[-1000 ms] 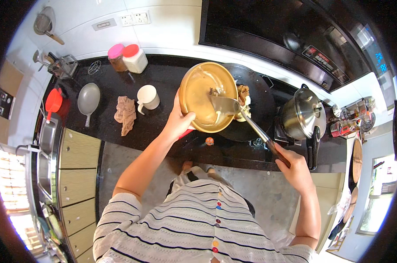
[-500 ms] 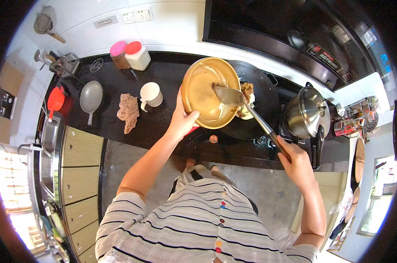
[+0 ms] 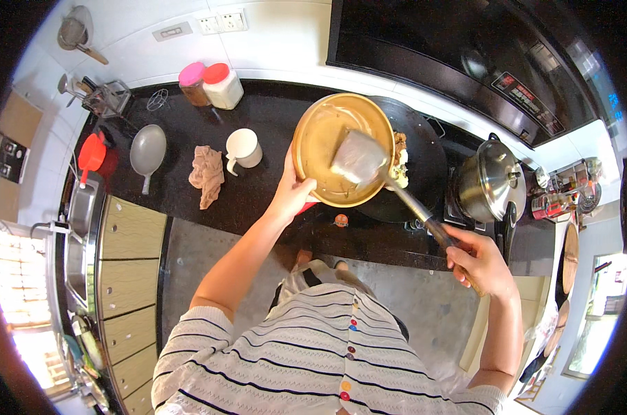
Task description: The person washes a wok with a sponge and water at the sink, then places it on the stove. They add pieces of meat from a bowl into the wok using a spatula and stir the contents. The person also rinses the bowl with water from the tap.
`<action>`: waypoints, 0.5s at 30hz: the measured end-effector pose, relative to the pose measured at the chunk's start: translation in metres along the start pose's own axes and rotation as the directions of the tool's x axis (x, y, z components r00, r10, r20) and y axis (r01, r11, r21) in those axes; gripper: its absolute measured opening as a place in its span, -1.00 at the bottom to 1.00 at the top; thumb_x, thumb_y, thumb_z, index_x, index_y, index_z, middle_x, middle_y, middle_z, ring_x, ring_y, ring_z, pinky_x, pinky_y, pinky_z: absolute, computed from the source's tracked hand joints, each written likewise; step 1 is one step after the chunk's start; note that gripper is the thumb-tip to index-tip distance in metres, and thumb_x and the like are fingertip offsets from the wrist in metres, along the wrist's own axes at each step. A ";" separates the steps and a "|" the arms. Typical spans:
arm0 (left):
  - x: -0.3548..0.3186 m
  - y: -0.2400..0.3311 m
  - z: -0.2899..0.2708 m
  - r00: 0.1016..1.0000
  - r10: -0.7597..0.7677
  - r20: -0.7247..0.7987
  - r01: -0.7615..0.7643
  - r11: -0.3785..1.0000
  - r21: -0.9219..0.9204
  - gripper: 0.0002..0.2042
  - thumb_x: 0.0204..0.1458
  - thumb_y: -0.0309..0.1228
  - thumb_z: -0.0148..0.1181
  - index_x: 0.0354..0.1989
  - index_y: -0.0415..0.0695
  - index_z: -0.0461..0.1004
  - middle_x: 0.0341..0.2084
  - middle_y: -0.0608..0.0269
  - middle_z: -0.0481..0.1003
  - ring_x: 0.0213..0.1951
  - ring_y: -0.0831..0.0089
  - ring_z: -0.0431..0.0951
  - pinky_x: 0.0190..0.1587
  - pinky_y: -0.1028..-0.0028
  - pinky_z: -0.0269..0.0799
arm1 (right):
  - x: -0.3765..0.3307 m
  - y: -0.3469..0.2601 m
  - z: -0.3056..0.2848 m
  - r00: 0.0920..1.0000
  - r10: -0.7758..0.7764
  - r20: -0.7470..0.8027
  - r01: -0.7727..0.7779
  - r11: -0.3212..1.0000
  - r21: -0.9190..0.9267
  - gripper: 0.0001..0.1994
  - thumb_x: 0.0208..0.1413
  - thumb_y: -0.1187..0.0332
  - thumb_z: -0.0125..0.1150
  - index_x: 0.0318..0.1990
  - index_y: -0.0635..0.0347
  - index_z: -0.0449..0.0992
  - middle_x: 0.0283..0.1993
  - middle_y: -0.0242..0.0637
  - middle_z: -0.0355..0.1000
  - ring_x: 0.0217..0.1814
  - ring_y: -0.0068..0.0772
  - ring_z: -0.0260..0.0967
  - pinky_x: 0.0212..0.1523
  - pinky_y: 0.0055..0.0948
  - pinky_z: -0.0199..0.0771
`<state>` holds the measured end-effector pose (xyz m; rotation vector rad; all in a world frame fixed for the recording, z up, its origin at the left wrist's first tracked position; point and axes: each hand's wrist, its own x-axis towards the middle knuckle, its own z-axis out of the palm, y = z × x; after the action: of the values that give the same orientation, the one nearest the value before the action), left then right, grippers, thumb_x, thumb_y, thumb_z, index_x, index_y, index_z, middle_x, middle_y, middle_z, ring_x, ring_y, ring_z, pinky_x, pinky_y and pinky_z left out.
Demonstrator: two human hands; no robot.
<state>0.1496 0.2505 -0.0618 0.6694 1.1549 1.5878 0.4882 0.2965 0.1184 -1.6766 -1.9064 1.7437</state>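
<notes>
My left hand (image 3: 293,188) grips the near left rim of a golden round bowl (image 3: 320,131), thumb over the edge, and holds it tilted above the counter. Its inside is smeared with wet residue. In my right hand (image 3: 481,261) is the dark handle of a metal spatula (image 3: 360,158), whose broad blade lies inside the bowl. Just right of the bowl, brown and pale food (image 3: 401,159) sits in a wide black wok (image 3: 424,149); the bowl hides part of both.
Left of the bowl are a white mug (image 3: 243,148), a crumpled brown cloth (image 3: 207,176), a small grey pan (image 3: 148,151) and two lidded jars (image 3: 221,86). A lidded steel pot (image 3: 490,180) stands right of the wok, under the black range hood (image 3: 452,62).
The spatula blade has swung from the bowl's right rim further into the bowl and turned its face. My right hand has shifted down and right, its fingers loosening on the handle.
</notes>
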 end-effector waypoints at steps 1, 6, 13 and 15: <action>-0.001 0.000 -0.002 1.000 0.005 0.001 -0.005 1.000 -0.022 -0.11 -0.13 -0.80 -0.11 0.44 0.00 -0.28 0.35 0.16 0.03 0.35 0.33 0.10 0.34 0.34 0.05 | -0.003 -0.003 0.003 0.995 -0.055 -0.089 0.045 0.993 -0.112 -0.56 0.16 0.45 0.14 0.22 0.20 0.37 -0.51 -0.41 0.38 -0.60 -0.71 0.25 -0.66 -0.62 0.24; -0.006 0.007 0.003 0.998 0.061 0.032 -0.059 0.995 -0.078 -0.07 -0.20 -0.82 -0.14 0.44 0.01 -0.27 0.36 0.17 0.00 0.37 0.34 0.05 0.35 0.30 0.04 | 0.000 0.002 0.011 0.855 -0.497 -0.149 0.340 0.754 -0.562 -0.54 0.05 0.51 0.21 0.16 0.32 0.37 -0.37 0.08 0.45 -0.42 -0.19 0.45 -0.31 -0.37 0.44; -0.003 -0.010 -0.002 0.987 0.158 0.020 -0.158 0.987 0.017 -0.06 -0.23 -0.83 -0.14 0.44 -0.02 -0.26 0.35 0.16 0.01 0.37 0.33 0.04 0.36 0.29 0.03 | -0.019 -0.027 0.018 0.999 -0.037 0.028 0.045 0.912 -0.407 -0.58 0.12 0.46 0.16 0.16 0.32 0.38 -0.39 -0.02 0.47 -0.53 -0.47 0.42 -0.49 -0.43 0.42; -0.004 -0.013 -0.004 0.989 0.145 0.017 -0.144 0.989 -0.025 -0.06 -0.23 -0.84 -0.14 0.44 -0.01 -0.25 0.35 0.16 0.02 0.37 0.33 0.04 0.36 0.29 0.03 | -0.015 -0.024 0.014 0.996 0.023 0.086 0.003 0.957 -0.289 -0.58 0.16 0.43 0.13 0.18 0.31 0.36 -0.45 -0.17 0.44 -0.58 -0.58 0.36 -0.57 -0.51 0.36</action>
<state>0.1528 0.2460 -0.0750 0.7653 1.0923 1.7105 0.4701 0.2822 0.1393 -1.7217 -2.2929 1.6334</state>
